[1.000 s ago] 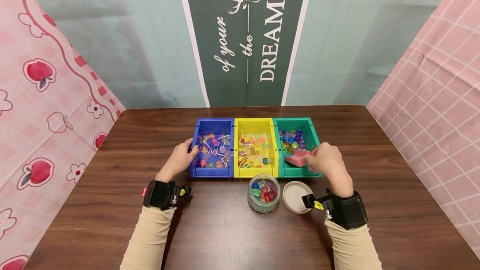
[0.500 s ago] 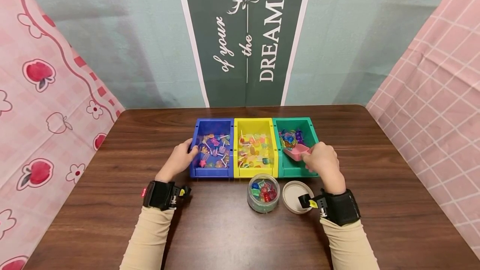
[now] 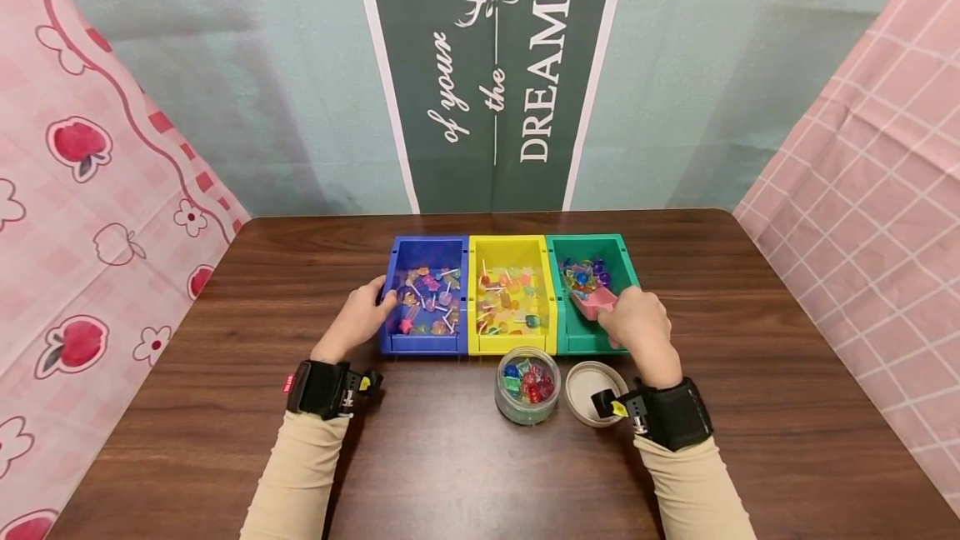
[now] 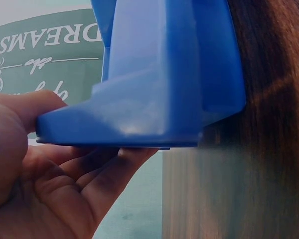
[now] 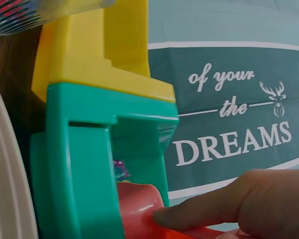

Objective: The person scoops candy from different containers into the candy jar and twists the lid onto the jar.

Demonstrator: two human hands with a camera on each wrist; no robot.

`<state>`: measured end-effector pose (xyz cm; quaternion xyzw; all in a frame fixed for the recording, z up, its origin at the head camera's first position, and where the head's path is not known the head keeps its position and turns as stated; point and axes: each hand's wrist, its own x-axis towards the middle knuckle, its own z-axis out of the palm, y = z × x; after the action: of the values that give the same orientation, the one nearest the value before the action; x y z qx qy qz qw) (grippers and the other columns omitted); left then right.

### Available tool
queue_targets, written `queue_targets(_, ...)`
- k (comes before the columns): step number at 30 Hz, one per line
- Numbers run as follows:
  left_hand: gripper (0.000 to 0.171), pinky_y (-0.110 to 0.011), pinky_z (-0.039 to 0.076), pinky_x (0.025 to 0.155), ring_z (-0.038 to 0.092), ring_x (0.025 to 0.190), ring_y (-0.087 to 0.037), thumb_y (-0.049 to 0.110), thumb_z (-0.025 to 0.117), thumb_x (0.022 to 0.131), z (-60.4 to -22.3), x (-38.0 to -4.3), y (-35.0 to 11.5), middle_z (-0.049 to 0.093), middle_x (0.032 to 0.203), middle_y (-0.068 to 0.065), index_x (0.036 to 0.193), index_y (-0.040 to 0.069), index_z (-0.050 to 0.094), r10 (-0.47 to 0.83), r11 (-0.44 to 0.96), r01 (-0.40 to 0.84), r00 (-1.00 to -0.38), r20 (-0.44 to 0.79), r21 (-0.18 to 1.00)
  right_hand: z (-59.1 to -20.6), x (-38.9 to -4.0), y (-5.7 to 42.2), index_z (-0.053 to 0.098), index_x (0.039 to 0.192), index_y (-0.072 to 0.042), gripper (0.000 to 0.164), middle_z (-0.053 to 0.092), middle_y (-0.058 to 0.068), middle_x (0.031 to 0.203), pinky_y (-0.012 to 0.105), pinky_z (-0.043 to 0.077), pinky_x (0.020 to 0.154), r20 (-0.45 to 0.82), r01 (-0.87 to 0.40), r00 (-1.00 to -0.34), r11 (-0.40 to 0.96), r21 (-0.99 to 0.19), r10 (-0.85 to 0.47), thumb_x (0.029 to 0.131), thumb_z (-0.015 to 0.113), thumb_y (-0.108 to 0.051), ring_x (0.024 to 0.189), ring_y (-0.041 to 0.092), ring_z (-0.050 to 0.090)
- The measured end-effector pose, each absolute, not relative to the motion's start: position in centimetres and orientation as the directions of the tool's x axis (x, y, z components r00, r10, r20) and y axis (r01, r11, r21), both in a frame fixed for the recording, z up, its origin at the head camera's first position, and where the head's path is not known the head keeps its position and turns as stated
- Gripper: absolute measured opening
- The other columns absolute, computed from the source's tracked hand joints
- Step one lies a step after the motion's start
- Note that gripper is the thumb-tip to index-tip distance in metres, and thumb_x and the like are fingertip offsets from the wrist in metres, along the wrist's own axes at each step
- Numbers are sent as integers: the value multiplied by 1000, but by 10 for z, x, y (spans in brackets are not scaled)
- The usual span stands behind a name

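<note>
My right hand (image 3: 637, 323) holds a pink scoop (image 3: 596, 302) by its handle, inside the green bin (image 3: 592, 343). The scoop's mouth meets a pile of colourful candies (image 3: 587, 273) there. In the right wrist view, a finger (image 5: 209, 206) lies along the pink scoop (image 5: 139, 206). My left hand (image 3: 356, 319) grips the left wall of the blue bin (image 3: 423, 345). In the left wrist view, the thumb of that hand (image 4: 65, 184) is on one side of the blue wall (image 4: 134, 114) and the fingers are on the other.
A yellow bin (image 3: 512, 346) with lollipops and candies joins the blue and green ones. In front stands an open clear jar (image 3: 527, 407) partly filled with wrapped candies. A round lid (image 3: 588, 394) lies to its right, on the dark wooden table (image 3: 450, 473).
My right hand has moved left with the scoop, away from the green bin's right wall, and its mouth now overlaps the candies. My left hand stays on the blue bin.
</note>
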<state>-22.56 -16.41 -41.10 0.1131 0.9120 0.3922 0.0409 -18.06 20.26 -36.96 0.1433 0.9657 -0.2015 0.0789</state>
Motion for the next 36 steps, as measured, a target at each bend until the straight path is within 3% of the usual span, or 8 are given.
queue_targets(8, 45, -54, 51, 87, 58, 90, -31, 13, 44, 97, -411, -226, -165, 61, 112, -31, 133, -13, 41, 245, 673, 178, -969, 11, 718, -385, -189, 200, 61, 63, 0, 39, 60, 10, 48, 33, 46, 42, -141, 315, -949, 873, -373, 282, 89, 56, -29, 50, 25, 55)
queue_targets(16, 44, -53, 52, 85, 57, 89, -30, 12, 43, 97, -410, -226, -165, 61, 111, -30, 133, -14, 41, 245, 675, 186, -969, 21, 714, -398, -194, 198, 59, 83, 9, 39, 57, 25, 78, 44, 50, 54, -84, 317, -948, 882, -349, 308, 89, 57, -29, 66, 34, 53)
queue_targets(26, 46, -54, 50, 89, 58, 93, -32, 12, 43, 97, -412, -227, -165, 60, 115, -32, 135, -14, 38, 242, 675, 170, -970, 1, 718, -398, -194, 202, 58, 68, 2, 39, 54, 12, 57, 31, 43, 42, -126, 301, -954, 881, -366, 273, 90, 57, -31, 53, 25, 52)
queue_targets(36, 47, -54, 50, 89, 57, 93, -32, 13, 43, 97, -411, -226, -164, 59, 116, -32, 135, -15, 38, 239, 672, 166, -971, 0, 721, -396, -194, 203, 62, 67, 2, 38, 62, 10, 50, 34, 46, 43, -152, 309, -951, 867, -390, 270, 90, 55, -28, 50, 23, 55)
